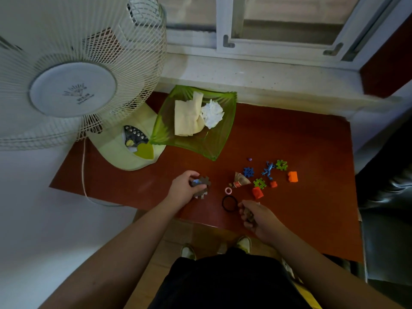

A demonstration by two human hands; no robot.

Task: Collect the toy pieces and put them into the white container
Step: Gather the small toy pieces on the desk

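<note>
**Toy pieces in both hands, more loose on the table**

A fan [73,90] stands at the far left of the red table [289,134]. Beside its base sits a green dish [200,143] holding cloth and crumpled paper. The left hand [184,188] curls round several grey toy pieces [204,186], holding them just above the table. The right hand [256,216] grips something small; what it is cannot be made out. A black ring [229,203] lies just beside that hand. Further right lie loose pieces: orange block [293,176], blue frog [268,169], green connector [282,165]. No white container is in view.
</note>
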